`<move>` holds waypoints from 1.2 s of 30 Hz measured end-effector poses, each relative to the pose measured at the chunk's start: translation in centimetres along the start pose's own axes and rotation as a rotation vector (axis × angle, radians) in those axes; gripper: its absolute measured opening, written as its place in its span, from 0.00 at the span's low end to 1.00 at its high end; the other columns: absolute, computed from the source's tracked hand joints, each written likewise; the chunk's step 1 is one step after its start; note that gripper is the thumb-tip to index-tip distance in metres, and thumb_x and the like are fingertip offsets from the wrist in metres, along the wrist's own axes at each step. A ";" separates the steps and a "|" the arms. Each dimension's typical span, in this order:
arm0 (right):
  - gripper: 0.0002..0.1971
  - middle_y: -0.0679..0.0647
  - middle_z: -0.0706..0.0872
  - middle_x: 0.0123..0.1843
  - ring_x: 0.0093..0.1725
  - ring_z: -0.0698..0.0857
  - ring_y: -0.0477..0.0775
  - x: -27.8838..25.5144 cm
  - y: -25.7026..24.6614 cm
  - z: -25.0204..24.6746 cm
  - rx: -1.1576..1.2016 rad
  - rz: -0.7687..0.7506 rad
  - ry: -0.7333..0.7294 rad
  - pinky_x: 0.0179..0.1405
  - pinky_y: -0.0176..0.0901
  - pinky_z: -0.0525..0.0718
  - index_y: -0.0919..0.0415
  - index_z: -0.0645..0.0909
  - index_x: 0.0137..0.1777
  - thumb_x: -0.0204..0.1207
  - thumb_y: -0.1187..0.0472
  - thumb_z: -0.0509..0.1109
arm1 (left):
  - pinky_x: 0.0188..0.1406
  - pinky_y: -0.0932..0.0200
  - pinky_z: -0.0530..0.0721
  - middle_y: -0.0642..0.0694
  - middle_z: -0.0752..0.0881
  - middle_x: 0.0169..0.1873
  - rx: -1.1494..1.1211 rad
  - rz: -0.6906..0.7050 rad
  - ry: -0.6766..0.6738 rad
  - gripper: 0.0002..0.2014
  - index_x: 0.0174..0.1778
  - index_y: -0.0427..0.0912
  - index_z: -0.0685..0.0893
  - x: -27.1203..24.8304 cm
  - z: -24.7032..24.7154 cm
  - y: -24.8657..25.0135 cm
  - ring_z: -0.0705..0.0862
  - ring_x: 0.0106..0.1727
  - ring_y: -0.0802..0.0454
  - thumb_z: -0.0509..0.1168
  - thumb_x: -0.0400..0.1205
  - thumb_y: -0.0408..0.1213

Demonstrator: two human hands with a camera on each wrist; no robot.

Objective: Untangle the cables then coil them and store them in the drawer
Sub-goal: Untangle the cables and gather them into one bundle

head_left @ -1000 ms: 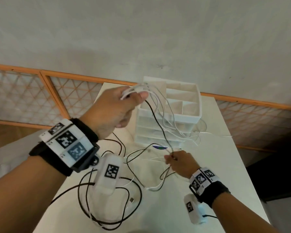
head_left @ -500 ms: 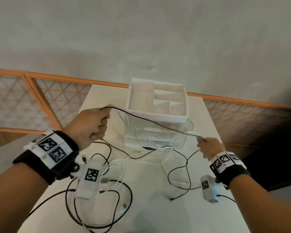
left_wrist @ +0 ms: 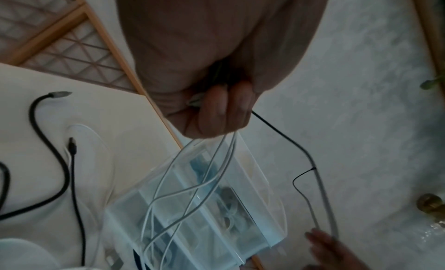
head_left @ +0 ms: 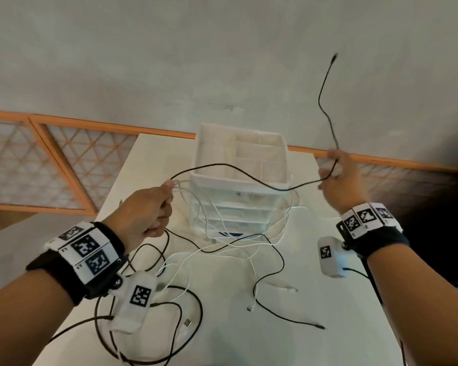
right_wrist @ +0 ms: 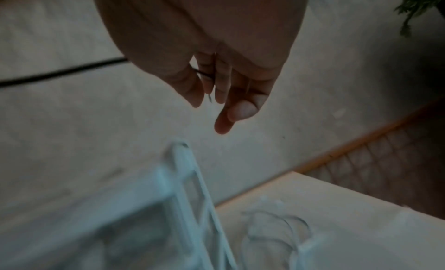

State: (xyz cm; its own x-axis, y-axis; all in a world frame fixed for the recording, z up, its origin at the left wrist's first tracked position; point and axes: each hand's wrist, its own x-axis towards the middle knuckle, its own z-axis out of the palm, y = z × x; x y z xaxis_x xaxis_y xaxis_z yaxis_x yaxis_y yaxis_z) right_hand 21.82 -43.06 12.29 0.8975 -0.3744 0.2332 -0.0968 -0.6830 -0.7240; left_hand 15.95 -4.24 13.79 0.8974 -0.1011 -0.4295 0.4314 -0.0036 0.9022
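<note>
Head view shows the left hand (head_left: pixel 146 210) at centre frame gripping white cables (head_left: pixel 196 204) and one end of a thin black cable (head_left: pixel 251 178), which the right hand (head_left: pixel 339 180) pinches at right, evidently drawing it clear of the tangle before the drawer unit (head_left: pixel 238 186) on the desk (head_left: pixel 328 326).
</note>
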 end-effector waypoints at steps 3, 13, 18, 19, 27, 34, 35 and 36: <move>0.32 0.59 0.83 0.72 0.64 0.87 0.64 -0.6 4.6 2.1 -0.213 0.134 -0.302 0.67 0.63 0.84 0.44 0.66 0.80 0.79 0.64 0.69 | 0.18 0.61 0.66 0.50 0.67 0.21 0.061 0.035 0.003 0.16 0.40 0.41 0.74 -0.5 0.1 -0.1 0.65 0.19 0.54 0.57 0.89 0.48; 0.37 0.58 0.82 0.70 0.40 0.92 0.57 -5.7 8.7 4.9 -0.300 0.466 -0.604 0.37 0.46 0.87 0.48 0.62 0.84 0.75 0.67 0.65 | 0.15 0.67 0.56 0.51 0.64 0.19 0.096 -0.052 0.019 0.20 0.41 0.40 0.75 -0.7 0.8 -1.6 0.59 0.19 0.55 0.54 0.89 0.54; 0.26 0.53 0.87 0.41 0.45 0.85 0.56 -6.0 1.6 2.8 -0.241 0.182 -0.094 0.52 0.47 0.82 0.51 0.78 0.74 0.75 0.58 0.71 | 0.17 0.66 0.58 0.50 0.68 0.22 0.230 0.048 0.015 0.17 0.42 0.37 0.79 -0.6 0.8 -2.0 0.62 0.18 0.56 0.59 0.89 0.48; 0.22 0.52 0.85 0.36 0.40 0.84 0.53 -6.6 -1.0 2.6 -0.069 0.088 -0.030 0.48 0.46 0.83 0.50 0.81 0.70 0.75 0.55 0.74 | 0.17 0.66 0.59 0.51 0.69 0.21 0.265 0.068 -0.005 0.17 0.42 0.37 0.80 -0.8 1.1 -1.9 0.62 0.19 0.56 0.59 0.89 0.47; 0.08 0.38 0.81 0.25 0.21 0.78 0.38 -13.2 -8.5 7.2 -0.065 -0.243 -0.869 0.31 0.35 0.77 0.46 0.81 0.39 0.76 0.53 0.77 | 0.23 0.65 0.67 0.52 0.67 0.18 0.551 0.433 -0.274 0.24 0.32 0.45 0.89 -4.0 3.6 0.3 0.64 0.22 0.55 0.61 0.80 0.60; 0.13 0.52 0.91 0.42 0.36 0.88 0.53 -9.4 -2.6 5.7 -0.127 -0.087 -0.103 0.43 0.38 0.80 0.50 0.85 0.58 0.75 0.59 0.77 | 0.40 0.55 0.73 0.52 0.77 0.31 1.173 0.176 -0.188 0.18 0.33 0.53 0.68 -1.4 -0.2 -5.8 0.78 0.37 0.48 0.52 0.90 0.52; 0.24 0.49 0.89 0.46 0.35 0.88 0.49 -10.3 -2.6 6.6 -0.093 -0.117 -0.187 0.47 0.38 0.81 0.47 0.78 0.70 0.75 0.61 0.77 | 0.40 0.53 0.73 0.49 0.78 0.33 1.174 0.119 -0.112 0.19 0.33 0.51 0.65 -0.7 0.0 -7.1 0.78 0.39 0.45 0.51 0.90 0.50; 0.34 0.45 0.86 0.51 0.34 0.88 0.46 -11.5 -2.4 7.7 -0.090 -0.124 -0.269 0.50 0.39 0.82 0.44 0.69 0.77 0.74 0.62 0.77 | 0.41 0.53 0.73 0.46 0.78 0.34 1.141 0.070 -0.041 0.19 0.33 0.50 0.63 -0.1 0.2 -8.3 0.78 0.41 0.43 0.51 0.90 0.48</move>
State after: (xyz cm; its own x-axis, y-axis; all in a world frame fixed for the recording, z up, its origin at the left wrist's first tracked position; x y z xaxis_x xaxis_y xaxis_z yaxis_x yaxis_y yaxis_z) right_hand 15.06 -32.29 6.41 0.9854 -0.1136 0.1268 -0.0068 -0.7704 -0.6375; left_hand 12.25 -4.43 6.39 0.9032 -0.1690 -0.3945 0.0263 -0.8957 0.4439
